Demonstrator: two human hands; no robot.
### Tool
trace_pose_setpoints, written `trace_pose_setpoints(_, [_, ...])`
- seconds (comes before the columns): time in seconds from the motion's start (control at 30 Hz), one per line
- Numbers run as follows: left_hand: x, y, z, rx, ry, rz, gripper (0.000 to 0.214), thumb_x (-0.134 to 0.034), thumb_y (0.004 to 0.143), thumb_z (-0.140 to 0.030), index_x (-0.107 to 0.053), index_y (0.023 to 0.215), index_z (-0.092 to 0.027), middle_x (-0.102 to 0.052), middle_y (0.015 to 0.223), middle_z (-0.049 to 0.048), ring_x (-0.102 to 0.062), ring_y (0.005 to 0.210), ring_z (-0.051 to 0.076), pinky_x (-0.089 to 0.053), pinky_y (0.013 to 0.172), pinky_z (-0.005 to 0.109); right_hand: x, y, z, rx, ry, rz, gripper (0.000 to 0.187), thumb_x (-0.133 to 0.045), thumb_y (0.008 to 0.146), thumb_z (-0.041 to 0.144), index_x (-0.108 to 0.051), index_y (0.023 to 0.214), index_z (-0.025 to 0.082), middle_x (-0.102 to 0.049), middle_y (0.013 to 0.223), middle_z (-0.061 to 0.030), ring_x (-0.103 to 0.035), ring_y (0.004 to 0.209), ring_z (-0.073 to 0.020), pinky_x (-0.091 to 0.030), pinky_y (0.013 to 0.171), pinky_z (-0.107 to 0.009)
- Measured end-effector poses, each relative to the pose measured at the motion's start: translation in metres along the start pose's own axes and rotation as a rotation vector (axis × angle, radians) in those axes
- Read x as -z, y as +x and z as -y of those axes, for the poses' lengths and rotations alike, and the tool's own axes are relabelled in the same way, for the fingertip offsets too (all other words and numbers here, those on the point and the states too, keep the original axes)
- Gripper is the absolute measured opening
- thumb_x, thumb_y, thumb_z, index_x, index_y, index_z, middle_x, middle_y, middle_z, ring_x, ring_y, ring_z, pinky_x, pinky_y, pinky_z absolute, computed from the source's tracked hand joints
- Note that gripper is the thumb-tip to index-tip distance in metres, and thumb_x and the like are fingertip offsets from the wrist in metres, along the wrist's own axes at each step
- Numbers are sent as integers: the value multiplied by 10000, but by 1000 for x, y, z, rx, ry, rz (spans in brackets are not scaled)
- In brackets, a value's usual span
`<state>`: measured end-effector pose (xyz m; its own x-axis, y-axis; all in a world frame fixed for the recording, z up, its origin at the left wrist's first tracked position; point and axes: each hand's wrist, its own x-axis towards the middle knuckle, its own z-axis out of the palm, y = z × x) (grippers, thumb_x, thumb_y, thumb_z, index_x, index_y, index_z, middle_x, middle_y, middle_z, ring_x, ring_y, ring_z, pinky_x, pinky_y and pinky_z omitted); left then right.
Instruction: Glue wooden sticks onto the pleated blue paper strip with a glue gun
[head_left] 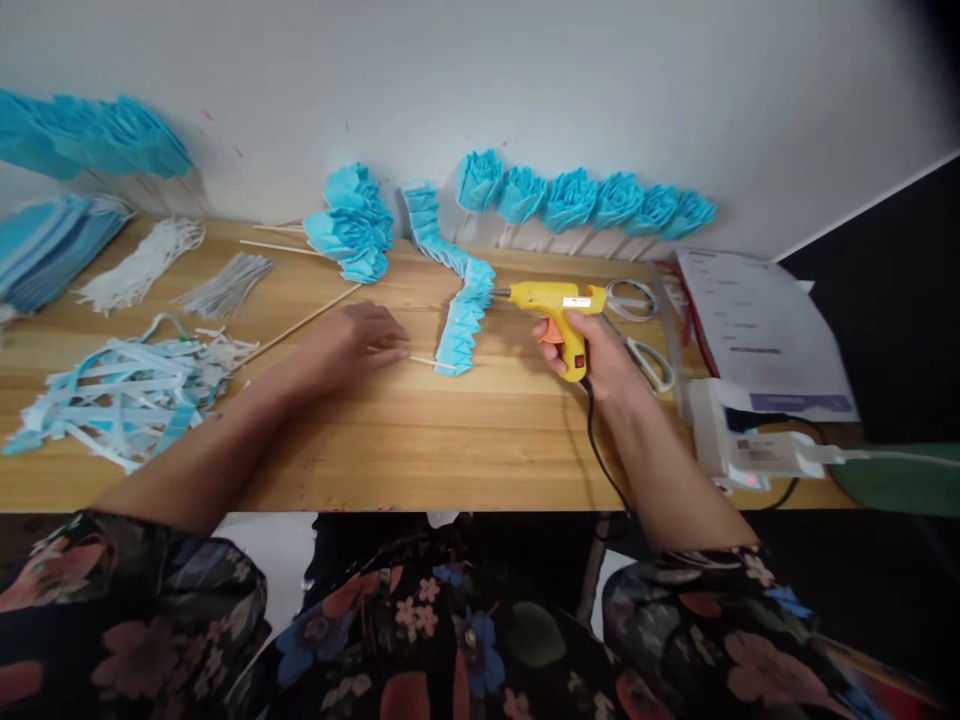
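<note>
A yellow hot glue gun [551,298] is in my right hand [600,352], fingers wrapped round its handle near the orange trigger. Its nozzle points left, at the edge of a pleated light-blue strip [459,322] that lies on the table and bends away toward the wall. My left hand [367,335] pinches a thin wooden stick [429,359], whose far end lies across the strip's near end. Behind my left hand lie finished-looking blue flowers [352,230] on sticks.
Blue flowers [574,200] lean on the wall. At left are cut scraps [127,395], white cords [146,262], grey wires [229,283] and stacked blue masks [56,250]. Scissors [649,362], papers [757,320] and a power strip [712,430] are at right. The gun's cord [592,440] hangs over the edge.
</note>
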<state>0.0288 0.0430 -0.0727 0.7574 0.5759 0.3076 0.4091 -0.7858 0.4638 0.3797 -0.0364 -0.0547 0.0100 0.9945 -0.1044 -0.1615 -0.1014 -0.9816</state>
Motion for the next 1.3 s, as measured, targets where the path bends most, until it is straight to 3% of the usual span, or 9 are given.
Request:
trace_pose_setpoints(0.3, [1,-2,4,-26,-12,48,341,-615,1030,-479,-780,1105,-190,-742,1088,121,-682,1020,275,-529,938,407,3,-5,6,-44,-162,125,401,-856,713,522,-780,842,149,-703,653,-62,-517,476,-123,-334,407,-261])
trace_pose_setpoints(0.53, [-2,-2,6,-9,0,53,314,-602,1023,-445,-778,1094,-194,-737,1091,120,-677,1025,276,-520,936,411,7,-2,-3,-13,-154,110,491,-757,824,673,-772,826,182,-701,650,-64,-538,499,-152,-371,426,-275])
trace_pose_setpoints(0.67, [-3,-2,6,-5,-12,48,308,-613,1013,-448,-780,1083,-198,-737,1084,120,-680,1011,279,-529,918,417,7,-2,-2,-42,-188,73,557,-724,818,740,-771,794,186,-681,624,-62,-529,479,-151,-370,419,-284])
trace_pose_setpoints(1.03, [6,2,-7,-16,-24,112,296,-588,1048,-392,-783,1045,-171,-751,1080,148,-682,1025,270,-515,953,414,1,-1,1,-82,-205,41,510,-749,801,705,-765,762,196,-679,617,-81,-515,462,-162,-349,402,-306])
trace_pose_setpoints(1.17, [8,2,-7,37,-83,-3,322,-610,1032,-447,-782,1008,-176,-766,1008,125,-693,961,247,-519,892,369,7,0,-2,-86,-198,44,487,-746,815,697,-771,778,212,-687,632,-87,-519,472,-170,-350,407,-313])
trace_pose_setpoints(1.3, [25,0,-3,296,-25,-377,339,-588,1023,-425,-727,844,-173,-737,850,69,-654,815,196,-493,778,312,11,2,-4,-101,-199,57,484,-726,846,676,-783,807,196,-700,652,-91,-535,470,-166,-351,413,-309])
